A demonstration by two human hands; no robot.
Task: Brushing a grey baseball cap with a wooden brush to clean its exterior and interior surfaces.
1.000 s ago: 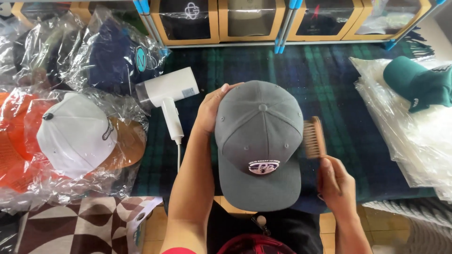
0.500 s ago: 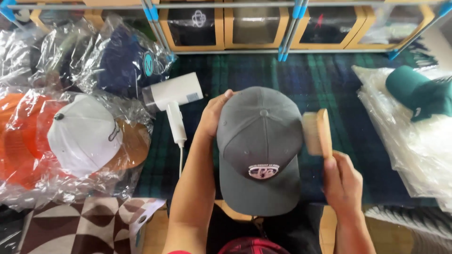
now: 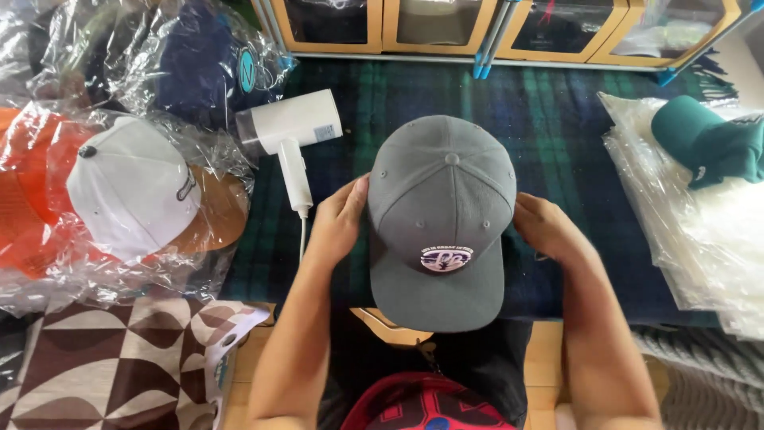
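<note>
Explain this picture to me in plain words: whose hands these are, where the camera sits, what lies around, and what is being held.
There is no machine here. The camera sits on a person's head and looks down, so the two bare arms coming up from the bottom edge are that person's own.

The left hand and the right hand grip a grey cap by its two sides. The cap has a round patch on its front, and its brim points toward the person.

Under it lies a dark green and blue plaid cloth. To the left rests a white hair dryer with its cord, and beyond it a white cap with a tan brim wrapped in clear plastic, among other bagged caps. To the right a green cap lies on a stack of clear plastic bags. Along the top edge stand windowed cardboard boxes.
</note>
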